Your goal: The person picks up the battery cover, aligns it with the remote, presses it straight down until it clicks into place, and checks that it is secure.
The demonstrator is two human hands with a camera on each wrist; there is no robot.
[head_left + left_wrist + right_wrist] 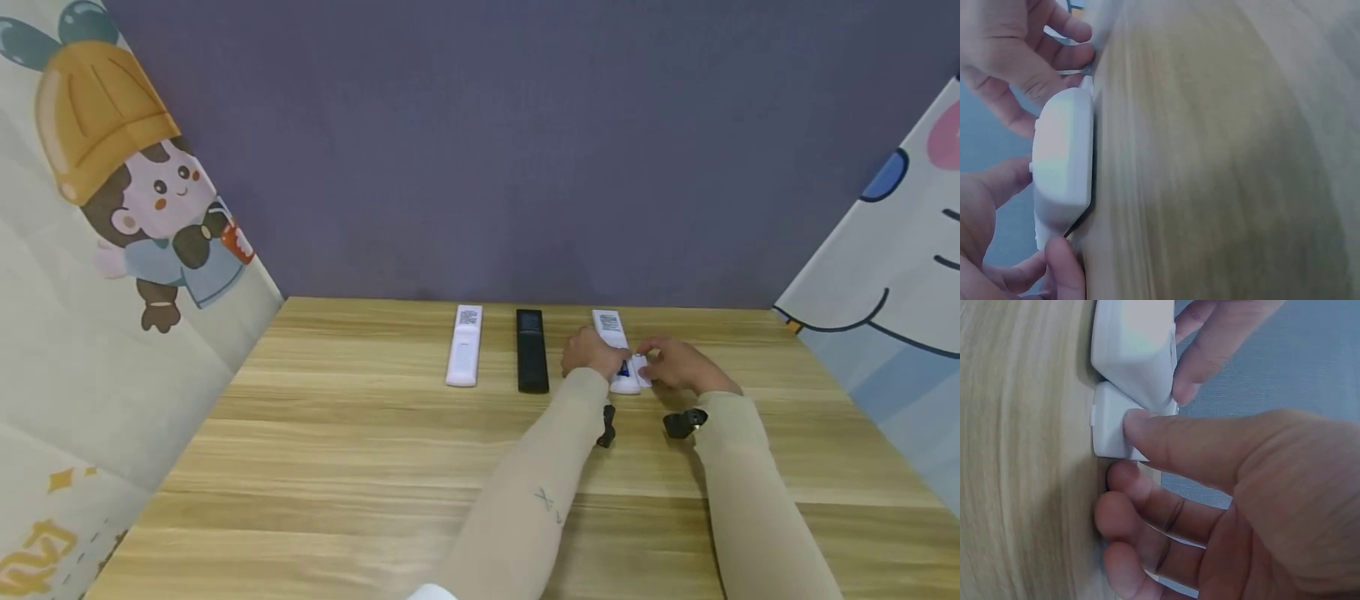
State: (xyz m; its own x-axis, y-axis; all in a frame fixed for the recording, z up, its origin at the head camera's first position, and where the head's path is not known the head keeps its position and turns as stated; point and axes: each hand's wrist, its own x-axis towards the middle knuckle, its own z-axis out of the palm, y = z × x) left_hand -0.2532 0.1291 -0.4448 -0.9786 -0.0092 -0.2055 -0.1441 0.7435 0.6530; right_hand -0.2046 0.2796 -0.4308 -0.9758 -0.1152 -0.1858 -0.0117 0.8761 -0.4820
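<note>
"So, the hands?"
"Both reach forward; the left hand (592, 353) grips a long white plastic remote (608, 323) on the wood-grain table (337, 433), the right hand (681, 367) pinches a small white plastic cover (1112, 425) at its right edge"
"How many remotes?"
"Three, counting a second white remote (464, 354) and a long black remote (532, 354) between"
"Anything hidden?"
"The left hand masks the gripped one's middle"

Soft, even light filled the head view, where the tabletop (322, 475) wore a pale sheen towards seven o'clock and the label print (608, 322) near three blurred. In the left wrist view, haze flattened contrast and glare bleached the white remote (1063, 147) at nine o'clock. The right showed similar glare near twelve and a diffuse shadow at eight.
</note>
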